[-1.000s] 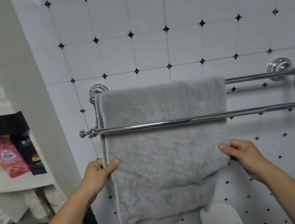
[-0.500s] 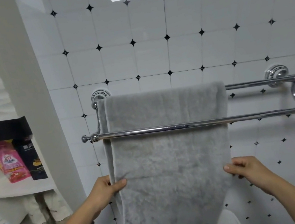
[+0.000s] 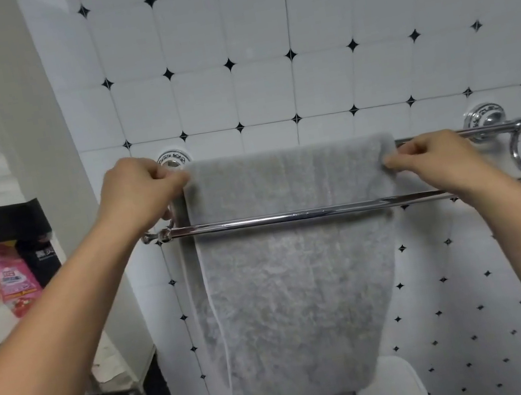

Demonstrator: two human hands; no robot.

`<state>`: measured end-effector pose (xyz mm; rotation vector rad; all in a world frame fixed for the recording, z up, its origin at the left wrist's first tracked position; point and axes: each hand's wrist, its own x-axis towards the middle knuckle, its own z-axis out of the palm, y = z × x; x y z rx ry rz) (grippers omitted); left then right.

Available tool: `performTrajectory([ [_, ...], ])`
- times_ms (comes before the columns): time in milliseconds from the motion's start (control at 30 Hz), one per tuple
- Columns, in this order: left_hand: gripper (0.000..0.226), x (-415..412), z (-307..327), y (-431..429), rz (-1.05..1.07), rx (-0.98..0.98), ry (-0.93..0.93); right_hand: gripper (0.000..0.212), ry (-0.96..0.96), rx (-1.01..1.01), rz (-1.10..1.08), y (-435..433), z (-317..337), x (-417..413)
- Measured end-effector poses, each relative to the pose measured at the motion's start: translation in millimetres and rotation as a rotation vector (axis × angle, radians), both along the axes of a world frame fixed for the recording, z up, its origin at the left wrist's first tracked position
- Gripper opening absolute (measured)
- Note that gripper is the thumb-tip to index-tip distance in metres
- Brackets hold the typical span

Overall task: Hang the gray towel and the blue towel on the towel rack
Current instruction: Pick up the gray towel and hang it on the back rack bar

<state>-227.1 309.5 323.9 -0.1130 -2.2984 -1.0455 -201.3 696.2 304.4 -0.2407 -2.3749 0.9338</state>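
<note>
The gray towel [image 3: 297,277] hangs folded over the back bar of the chrome double towel rack [image 3: 290,216] on the tiled wall, dropping behind the front bar. My left hand [image 3: 140,192] pinches the towel's top left corner at the back bar. My right hand [image 3: 433,159] pinches its top right corner. No blue towel is in view.
A white wall corner [image 3: 48,165] stands left of the rack, with a shelf holding a pink packet [image 3: 12,279] and a black packet [image 3: 41,255] beyond it. A white lidded bin [image 3: 391,386] sits below the towel. The rack's right part [image 3: 484,131] is bare.
Both hands rose from the towel's lower side edges to its top corners at the back bar. The towel now hangs longer and smoother.
</note>
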Motion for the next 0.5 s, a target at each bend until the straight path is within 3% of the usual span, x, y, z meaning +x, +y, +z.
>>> performTrajectory([
  [133,0.034,-19,-2,19,0.098,-0.263,-0.17,0.028,-0.044,-0.258,0.176,-3,7,-13],
  [367,0.041,-30,-17,19,0.249,-0.081,-0.149,0.034,-0.114,-0.531,0.319,8,3,-19],
  [500,0.031,-35,-25,19,0.157,0.16,-0.143,0.028,-0.161,-0.762,0.423,9,7,-22],
])
